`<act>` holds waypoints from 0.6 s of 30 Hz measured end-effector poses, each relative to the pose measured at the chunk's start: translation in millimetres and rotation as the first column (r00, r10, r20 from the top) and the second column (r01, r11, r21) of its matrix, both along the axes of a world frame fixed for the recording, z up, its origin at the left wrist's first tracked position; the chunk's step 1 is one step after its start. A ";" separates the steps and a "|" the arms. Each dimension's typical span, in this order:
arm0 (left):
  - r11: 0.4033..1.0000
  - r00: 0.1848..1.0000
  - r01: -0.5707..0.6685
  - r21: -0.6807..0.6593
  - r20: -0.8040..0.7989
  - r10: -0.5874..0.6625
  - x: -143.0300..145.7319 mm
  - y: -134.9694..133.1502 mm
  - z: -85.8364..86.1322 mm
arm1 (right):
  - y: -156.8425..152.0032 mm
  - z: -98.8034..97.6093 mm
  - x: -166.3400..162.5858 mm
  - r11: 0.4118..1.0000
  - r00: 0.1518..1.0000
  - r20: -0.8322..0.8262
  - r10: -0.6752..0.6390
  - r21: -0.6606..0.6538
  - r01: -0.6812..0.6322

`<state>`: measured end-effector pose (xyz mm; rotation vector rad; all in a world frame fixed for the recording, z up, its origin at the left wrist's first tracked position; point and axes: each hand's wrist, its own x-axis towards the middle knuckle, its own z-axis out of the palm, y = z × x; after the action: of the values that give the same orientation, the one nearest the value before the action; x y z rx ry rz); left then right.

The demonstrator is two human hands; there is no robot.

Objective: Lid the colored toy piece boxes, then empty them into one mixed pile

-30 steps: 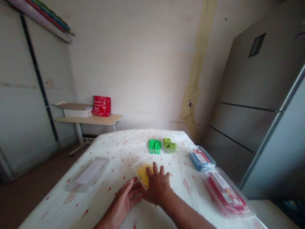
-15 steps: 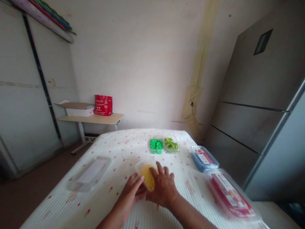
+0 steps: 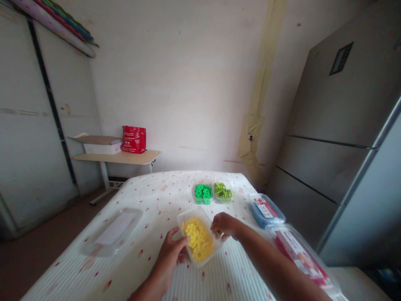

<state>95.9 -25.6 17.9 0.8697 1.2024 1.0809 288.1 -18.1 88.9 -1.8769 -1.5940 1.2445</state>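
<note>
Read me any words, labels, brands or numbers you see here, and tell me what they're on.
No text is legible.
Red bag: white print, too small.
Blue container's label: too blurred.
Red container's label: too blurred.
Refrigerator's dark panel: too small.
Refrigerator's corner mark: too small.

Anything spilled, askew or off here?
No spill visible. The translucent container of yellow pieces in the left hand is angled across the stripes of the tablecloth. Oddest: wrinkled yellowish tape around the wall socket, perhaps a makeshift patch.
</note>
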 end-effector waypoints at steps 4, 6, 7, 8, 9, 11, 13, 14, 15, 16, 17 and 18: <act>0.999 0.998 0.035 0.006 0.051 -0.035 -5.1 -1.6 0.3 | 0.9 8.7 -0.4 0.999 0.998 -0.059 -0.026 -0.025 0.024; 0.999 0.994 0.053 0.010 0.098 -0.054 -10.6 -3.0 0.8 | 1.3 16.2 5.4 0.998 0.994 -0.094 -0.061 0.019 0.063; 0.998 0.991 0.060 0.006 0.124 -0.060 -13.7 -3.8 1.0 | 2.5 21.4 11.7 0.995 0.990 -0.111 -0.081 0.044 0.087; 0.998 0.986 0.069 0.000 0.149 -0.069 -16.8 -4.4 1.2 | 4.6 27.7 20.5 0.991 0.986 -0.129 -0.102 0.072 0.112; 0.997 0.981 0.083 -0.007 0.175 -0.080 -19.7 -4.8 1.1 | 7.7 35.1 32.0 0.985 0.982 -0.144 -0.125 0.100 0.140; 0.994 0.972 0.109 -0.024 0.214 -0.101 -24.6 -5.0 0.1 | 17.2 52.0 61.8 0.965 0.970 -0.168 -0.176 0.163 0.204; 0.990 0.963 0.135 -0.029 0.239 -0.124 -27.9 -4.6 -2.0 | 30.6 69.4 97.7 0.933 0.953 -0.169 -0.250 0.221 0.284; 0.989 0.960 0.141 -0.033 0.249 -0.129 -28.9 -4.3 -3.1 | 38.4 77.1 116.4 0.912 0.942 -0.164 -0.294 0.248 0.328; 0.989 0.958 0.144 -0.038 0.257 -0.130 -29.7 -4.1 -4.1 | 46.4 83.6 134.7 0.892 0.929 -0.148 -0.338 0.266 0.366; 0.988 0.956 0.145 -0.043 0.264 -0.129 -30.2 -3.9 -4.9 | 54.5 88.5 152.1 0.870 0.916 -0.127 -0.381 0.285 0.401; 0.989 0.956 0.141 -0.051 0.266 -0.122 -30.5 -3.7 -5.4 | 62.4 91.5 168.3 0.848 0.899 -0.102 -0.425 0.302 0.435; 0.989 0.957 0.133 -0.061 0.266 -0.112 -30.6 -3.6 -5.7 | 69.7 92.7 182.9 0.828 0.882 -0.074 -0.465 0.316 0.463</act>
<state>65.3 -29.2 12.2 0.7066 0.9512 1.0060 470.9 51.6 181.6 -1.8905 -1.1493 0.7144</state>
